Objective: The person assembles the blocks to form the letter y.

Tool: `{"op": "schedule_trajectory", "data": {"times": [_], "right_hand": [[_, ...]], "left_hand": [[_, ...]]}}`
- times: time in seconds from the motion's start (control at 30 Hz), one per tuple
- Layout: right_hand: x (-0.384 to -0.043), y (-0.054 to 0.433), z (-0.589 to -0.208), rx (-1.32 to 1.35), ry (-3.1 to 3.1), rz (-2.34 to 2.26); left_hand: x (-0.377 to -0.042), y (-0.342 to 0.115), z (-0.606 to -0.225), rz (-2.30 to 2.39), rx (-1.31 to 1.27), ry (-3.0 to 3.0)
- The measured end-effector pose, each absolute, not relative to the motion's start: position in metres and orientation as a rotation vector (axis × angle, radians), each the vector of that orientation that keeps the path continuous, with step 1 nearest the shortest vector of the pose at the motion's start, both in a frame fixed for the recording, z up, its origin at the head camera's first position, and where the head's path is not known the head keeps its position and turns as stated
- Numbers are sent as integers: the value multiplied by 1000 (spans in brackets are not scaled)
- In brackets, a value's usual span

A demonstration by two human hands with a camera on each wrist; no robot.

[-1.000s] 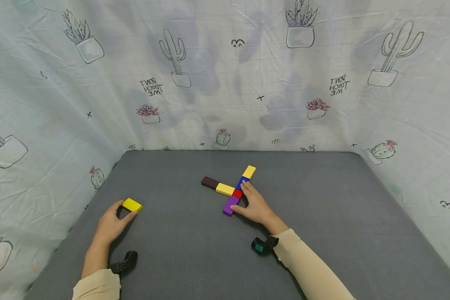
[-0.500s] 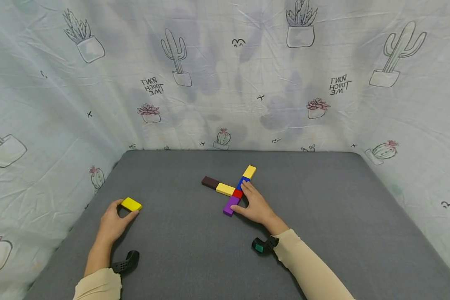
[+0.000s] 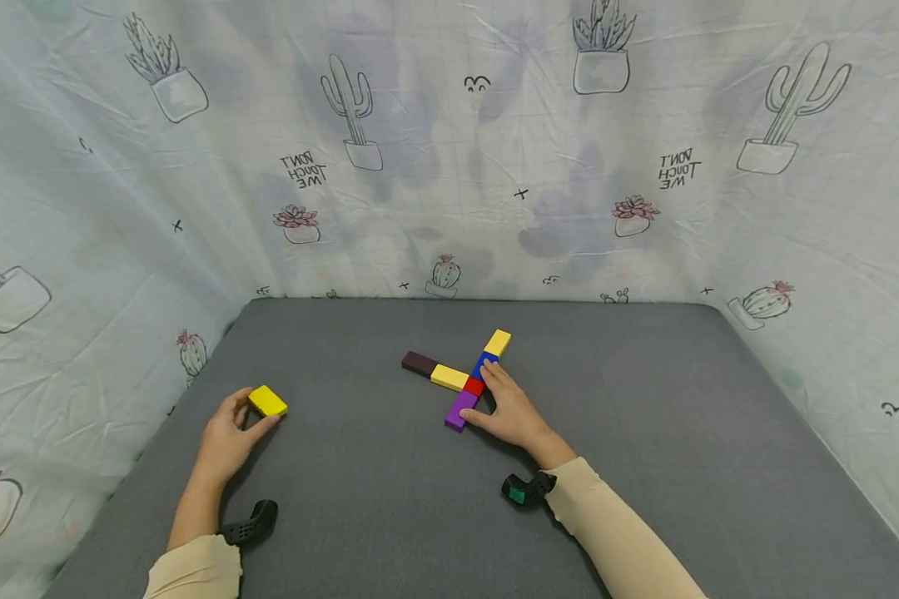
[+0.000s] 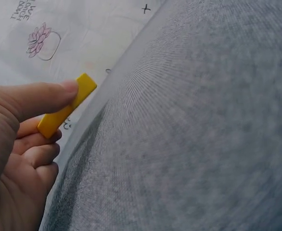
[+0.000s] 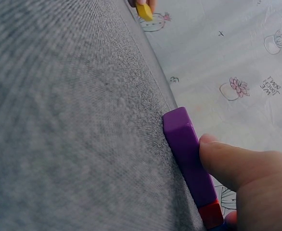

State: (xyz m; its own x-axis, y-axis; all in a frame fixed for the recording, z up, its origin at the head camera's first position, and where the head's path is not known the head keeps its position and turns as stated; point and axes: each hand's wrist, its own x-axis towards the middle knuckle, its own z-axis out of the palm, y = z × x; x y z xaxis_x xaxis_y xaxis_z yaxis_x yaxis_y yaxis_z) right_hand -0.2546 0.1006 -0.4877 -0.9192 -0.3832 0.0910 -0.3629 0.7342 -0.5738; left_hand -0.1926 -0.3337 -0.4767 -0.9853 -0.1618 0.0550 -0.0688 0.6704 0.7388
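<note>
At the left of the head view, my left hand (image 3: 226,433) pinches a bright yellow block (image 3: 268,401) between thumb and fingers. The left wrist view shows this yellow block (image 4: 66,107) edge-on, with the thumb on one side. My right hand (image 3: 515,416) rests on a joined row of blocks. Its thumb touches the purple block (image 3: 460,409) and its fingertips lie on the blue block (image 3: 483,364), partly covering it. A small red block (image 3: 474,387) sits between those two. In the right wrist view the thumb lies along the purple block (image 5: 186,149).
A pale yellow block (image 3: 498,342) continues the row past the blue one. Branching left from the red block are another pale yellow block (image 3: 449,377) and a dark brown block (image 3: 419,363). Everything lies on a grey table (image 3: 360,499); a cactus-print cloth (image 3: 419,150) hangs around it.
My left hand has moved the yellow block slightly away from me and to the right, turning it a little. The right hand and the joined blocks have stayed put.
</note>
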Motion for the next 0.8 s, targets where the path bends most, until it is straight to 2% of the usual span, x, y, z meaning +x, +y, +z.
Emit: {"op": "schedule_trajectory", "data": {"times": [0.4, 0.8], "right_hand": [[-254, 101, -487, -625, 2894, -945], [-253, 100, -488, -627, 2905, -943]], "left_hand": [[-193, -315, -464, -1310, 55, -2727], [-193, -275, -447, -1350, -251, -2706]]}}
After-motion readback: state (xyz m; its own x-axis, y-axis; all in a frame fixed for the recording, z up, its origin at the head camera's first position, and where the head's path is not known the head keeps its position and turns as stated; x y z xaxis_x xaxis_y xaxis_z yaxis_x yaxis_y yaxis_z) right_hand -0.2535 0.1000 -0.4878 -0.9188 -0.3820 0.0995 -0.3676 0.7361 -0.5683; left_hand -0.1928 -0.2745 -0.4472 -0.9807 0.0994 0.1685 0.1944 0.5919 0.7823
